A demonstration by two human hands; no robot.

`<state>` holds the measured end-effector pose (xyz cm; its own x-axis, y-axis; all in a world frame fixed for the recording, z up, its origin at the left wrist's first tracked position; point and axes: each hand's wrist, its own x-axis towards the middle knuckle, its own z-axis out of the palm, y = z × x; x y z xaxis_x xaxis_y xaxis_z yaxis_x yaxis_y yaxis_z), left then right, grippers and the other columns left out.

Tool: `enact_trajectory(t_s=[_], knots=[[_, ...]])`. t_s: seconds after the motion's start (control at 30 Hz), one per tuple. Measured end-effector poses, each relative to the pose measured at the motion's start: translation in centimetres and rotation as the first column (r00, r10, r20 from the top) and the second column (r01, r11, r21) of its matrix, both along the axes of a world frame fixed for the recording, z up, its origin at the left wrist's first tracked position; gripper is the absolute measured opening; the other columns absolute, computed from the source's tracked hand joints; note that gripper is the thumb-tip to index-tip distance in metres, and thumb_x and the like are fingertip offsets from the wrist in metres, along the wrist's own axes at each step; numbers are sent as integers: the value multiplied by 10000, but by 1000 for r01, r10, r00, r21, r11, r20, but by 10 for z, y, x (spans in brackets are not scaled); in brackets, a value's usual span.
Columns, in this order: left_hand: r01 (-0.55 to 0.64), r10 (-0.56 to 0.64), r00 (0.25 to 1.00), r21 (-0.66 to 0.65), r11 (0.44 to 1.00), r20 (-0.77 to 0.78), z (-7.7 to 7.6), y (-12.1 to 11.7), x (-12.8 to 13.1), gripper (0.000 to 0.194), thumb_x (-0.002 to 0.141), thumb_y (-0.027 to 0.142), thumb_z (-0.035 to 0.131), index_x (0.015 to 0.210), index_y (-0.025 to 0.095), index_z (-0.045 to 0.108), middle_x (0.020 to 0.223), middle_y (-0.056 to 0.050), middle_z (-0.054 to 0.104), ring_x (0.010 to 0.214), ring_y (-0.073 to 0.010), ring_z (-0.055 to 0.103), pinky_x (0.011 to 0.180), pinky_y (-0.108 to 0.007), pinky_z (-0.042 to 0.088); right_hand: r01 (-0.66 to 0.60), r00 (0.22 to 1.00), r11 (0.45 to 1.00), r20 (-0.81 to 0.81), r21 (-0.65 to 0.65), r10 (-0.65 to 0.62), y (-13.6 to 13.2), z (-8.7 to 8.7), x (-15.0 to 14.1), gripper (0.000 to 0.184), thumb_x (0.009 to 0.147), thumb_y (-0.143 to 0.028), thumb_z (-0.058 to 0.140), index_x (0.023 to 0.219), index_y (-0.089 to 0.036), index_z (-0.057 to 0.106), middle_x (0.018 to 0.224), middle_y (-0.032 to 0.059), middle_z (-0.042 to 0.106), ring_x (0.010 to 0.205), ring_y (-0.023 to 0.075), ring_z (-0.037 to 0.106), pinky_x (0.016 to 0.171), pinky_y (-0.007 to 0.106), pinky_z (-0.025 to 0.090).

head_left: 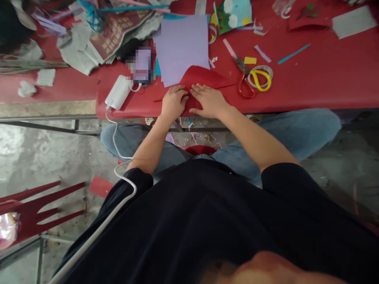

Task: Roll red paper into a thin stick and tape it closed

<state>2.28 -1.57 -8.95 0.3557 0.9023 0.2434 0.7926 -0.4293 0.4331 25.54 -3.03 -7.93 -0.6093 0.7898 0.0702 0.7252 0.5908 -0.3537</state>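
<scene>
Dark shirt (189, 213), red paper (204, 74) under/beyond L grip (172, 103) (state unclear) & R grip (211, 101) (flat, loose)

- One red paper sheet (204, 75) under the hands
- Two bare hands on that sheet: one left hand (174, 101), one right hand (209, 101)
- One stack of lavender paper (185, 45), beyond the sheet
- One pair of scissors (244, 68), right of the sheet
- One white power bank (119, 92), left of the sheet

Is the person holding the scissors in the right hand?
No, the scissors lie on the table, and the right hand rests on red paper.
</scene>
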Motion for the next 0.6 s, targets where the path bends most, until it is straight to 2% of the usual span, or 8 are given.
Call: enact_trajectory(t_s=[0.13,0.23,0.37,0.5,0.6], knots=[[-55,55,998,-2,998,-14,-7,18,5,216,1009,341,600,1113,257,769,1338,-119,731,1371,-372,615,1217,-625,497,3,1000,1000,-22,-25,-4,9,-3,0,1025,994,-764,519,1752,-104,320,1812,180,317,1694,406,320,1401,614,268],[-55,54,998,-29,998,-36,-3,24,7,221,1034,412,601,1119,265,742,1287,-124,725,1399,-381,582,1214,-634,474,3,999,999,-46,-46,-6,14,-3,0,1043,980,-803,516,1754,-129,328,1816,161,320,1697,410,310,1399,634,271],[-33,25,987,-49,998,-158,10,26,12,258,1084,416,509,1180,296,715,1310,-93,727,1329,-316,593,1143,-568,508,9,999,998,-49,-60,-11,18,-2,-1,1033,967,-808,529,1743,-146,362,1812,136,342,1711,395,282,1403,634,275],[36,-42,927,-22,999,-374,19,29,17,324,1150,390,383,1241,266,668,1350,-54,717,1243,-208,571,1084,-469,538,6,999,998,-31,-62,-8,18,-1,-1,1036,958,-778,548,1751,-145,338,1821,123,320,1714,401,268,1401,655,272],[66,-70,894,-25,998,-442,21,31,18,282,1120,276,436,1275,210,661,1342,-94,711,1221,-239,588,1049,-454,541,8,1000,998,-8,-61,-8,16,0,0,1042,966,-775,531,1749,-118,332,1823,135,309,1712,395,277,1401,637,281]])
